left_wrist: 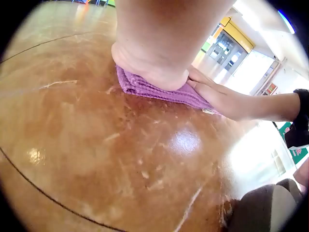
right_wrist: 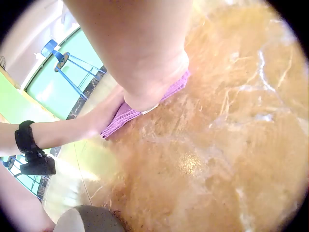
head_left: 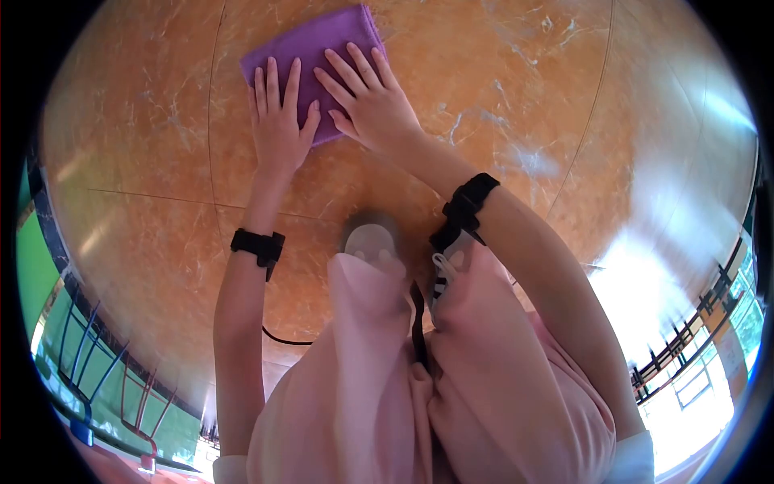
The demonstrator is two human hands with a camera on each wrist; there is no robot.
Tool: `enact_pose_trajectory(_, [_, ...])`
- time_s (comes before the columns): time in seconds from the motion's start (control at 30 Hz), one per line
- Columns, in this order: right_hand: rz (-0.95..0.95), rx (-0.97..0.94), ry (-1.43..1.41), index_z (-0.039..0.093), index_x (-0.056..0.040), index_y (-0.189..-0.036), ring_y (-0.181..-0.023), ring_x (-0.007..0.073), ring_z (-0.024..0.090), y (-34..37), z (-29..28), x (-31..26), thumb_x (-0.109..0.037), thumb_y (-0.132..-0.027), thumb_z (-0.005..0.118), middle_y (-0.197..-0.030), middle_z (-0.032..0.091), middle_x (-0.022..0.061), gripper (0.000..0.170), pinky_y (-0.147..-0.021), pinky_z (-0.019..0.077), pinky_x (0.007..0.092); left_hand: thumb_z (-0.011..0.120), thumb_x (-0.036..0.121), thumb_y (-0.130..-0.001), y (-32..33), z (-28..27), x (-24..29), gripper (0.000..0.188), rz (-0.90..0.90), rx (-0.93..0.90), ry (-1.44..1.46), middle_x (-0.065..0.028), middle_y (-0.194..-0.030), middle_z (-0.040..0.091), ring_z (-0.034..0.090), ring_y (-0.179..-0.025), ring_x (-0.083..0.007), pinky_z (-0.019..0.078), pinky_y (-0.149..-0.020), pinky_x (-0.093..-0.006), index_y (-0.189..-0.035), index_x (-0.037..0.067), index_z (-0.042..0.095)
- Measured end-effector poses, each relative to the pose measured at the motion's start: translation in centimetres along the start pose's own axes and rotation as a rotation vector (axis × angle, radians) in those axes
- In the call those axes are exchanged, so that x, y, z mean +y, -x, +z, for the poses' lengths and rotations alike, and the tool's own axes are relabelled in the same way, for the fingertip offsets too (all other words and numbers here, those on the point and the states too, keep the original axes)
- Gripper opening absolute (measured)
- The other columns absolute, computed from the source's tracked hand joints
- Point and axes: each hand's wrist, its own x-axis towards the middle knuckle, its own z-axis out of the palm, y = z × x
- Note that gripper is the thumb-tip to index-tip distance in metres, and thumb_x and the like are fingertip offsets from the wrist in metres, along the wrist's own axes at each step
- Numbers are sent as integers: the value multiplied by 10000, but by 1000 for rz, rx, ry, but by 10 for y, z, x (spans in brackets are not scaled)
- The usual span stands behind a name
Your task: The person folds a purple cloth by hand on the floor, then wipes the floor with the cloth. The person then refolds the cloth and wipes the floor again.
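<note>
A folded purple cloth (head_left: 310,48) lies flat on the shiny orange-brown floor (head_left: 484,81). My left hand (head_left: 280,121) rests on its left part, fingers straight and spread. On the right part my right hand (head_left: 371,101) presses down, also with straight, spread fingers. In the left wrist view the layered edge of the cloth (left_wrist: 159,94) shows beneath the heel of the left hand (left_wrist: 154,72). The right wrist view shows the cloth (right_wrist: 120,121) under the heel of the right hand (right_wrist: 149,89); the fingers are hidden there.
Two shoes (head_left: 371,239) and pink-clad legs (head_left: 363,339) are close below the hands. A thin black cable (head_left: 286,340) runs beside the left leg. A blue stool (right_wrist: 63,60) stands by a green wall in the right wrist view.
</note>
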Motion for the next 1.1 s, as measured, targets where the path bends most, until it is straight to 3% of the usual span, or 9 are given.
enact_pose_trajectory(0.4, [42,-164,-32,397,-160,-1394,-1392,303,217,86,-24,-25,-404,-872,507,-1487,298,83,586,-1143,129,491,548,315,-856,66,-22,62,617,-40,-184,13,-234,-1448,277,249,-1338,-433,190,-1096,-551,-1414,127,361])
enact_pose_trajectory(0.6, [29,-162,-120,393,-163,-1397,-1395,292,216,101,-25,-22,-452,-874,499,-1487,300,77,607,-1146,125,479,549,330,-858,80,-14,76,630,-62,-157,27,-240,-1456,249,214,-1348,-439,160,-1099,-563,-1415,114,348])
enact_pose_trajectory(0.83, [68,-76,-308,476,-150,-1328,-1379,275,251,98,-26,-16,-394,-914,472,-1444,367,71,481,-1140,144,463,610,366,-813,75,-8,80,652,-99,-75,30,-264,-1396,301,233,-1326,-460,163,-1095,-578,-1354,67,402])
enact_pose_trajectory(1.1, [143,-63,-473,532,-147,-1274,-1374,265,262,96,-27,-13,-339,-934,455,-1417,406,61,398,-1137,151,447,616,350,-813,71,-3,85,668,-121,-33,72,-268,-1412,274,229,-1337,-450,160,-1095,-575,-1337,15,372])
